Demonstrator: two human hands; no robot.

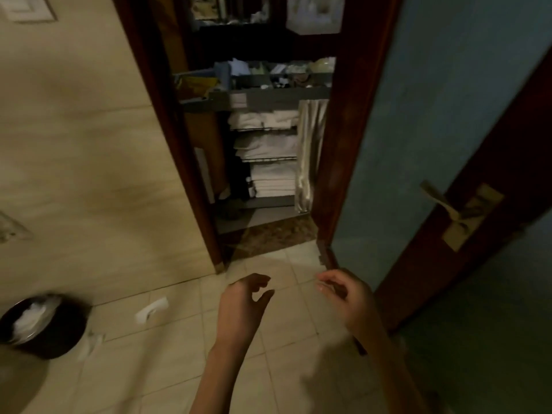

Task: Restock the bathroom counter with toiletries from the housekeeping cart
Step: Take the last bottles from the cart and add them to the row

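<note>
- Beyond the doorway [346,130]: housekeeping cart [268,98], toiletries [286,74] in its top tray, folded towels [265,144] on shelves below.
- Left hand [243,306] and right hand [348,294]: loosely curled, empty, above the floor [179,354].

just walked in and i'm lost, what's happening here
A person stands on the bathroom tiles facing the open doorway, where the housekeeping cart is parked just outside. The left hand and right hand are out in front, fingers loosely curled, apparently holding nothing. Its top tray holds toiletries, above shelves of folded white towels.
</note>
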